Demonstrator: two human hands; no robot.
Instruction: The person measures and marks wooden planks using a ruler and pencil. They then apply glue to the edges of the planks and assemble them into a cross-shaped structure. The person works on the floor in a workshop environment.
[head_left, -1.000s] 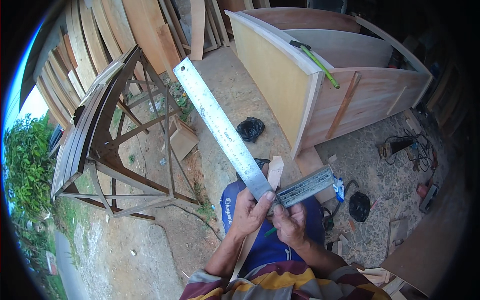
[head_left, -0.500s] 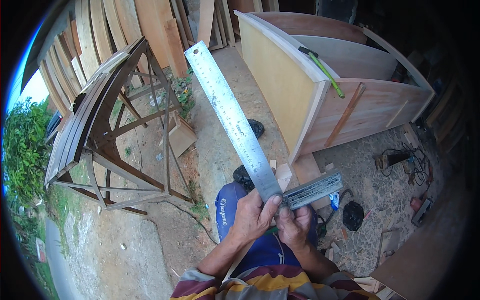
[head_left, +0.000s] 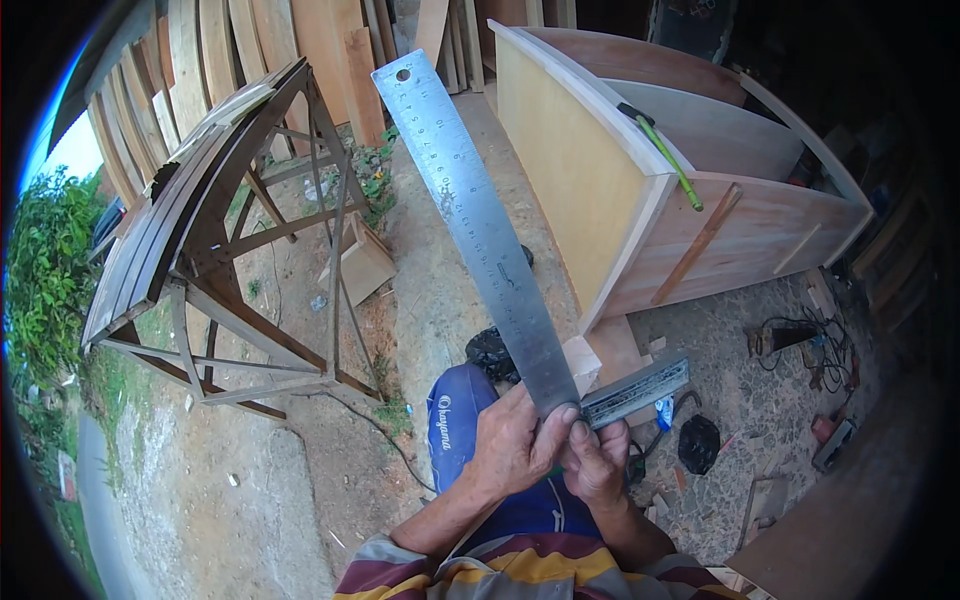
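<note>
A try square [head_left: 485,235] with a long steel ruler blade and a short dark grey stock is held above my lap. My left hand [head_left: 512,440] closes around the lower end of the blade, thumb pressed on the corner. Just beside it, my right hand [head_left: 598,465] grips the stock near the same corner, its thumb almost touching the left one. From there the blade points up and away to the left, while the stock slants out to the right. A pale wood piece [head_left: 580,362] shows behind the corner, partly hidden.
Ahead to the right lies a wooden cabinet [head_left: 560,150] with a green-handled hammer [head_left: 665,160] on its edge. A slatted wooden frame [head_left: 215,250] stands at left, boards [head_left: 270,50] behind. A handsaw [head_left: 785,337], cables [head_left: 830,350] and a black plastic bag [head_left: 699,445] lie at right.
Both hands have shifted slightly right and down with the try square, still holding it. Its blade has turned a little and looks darker, with less glare.
</note>
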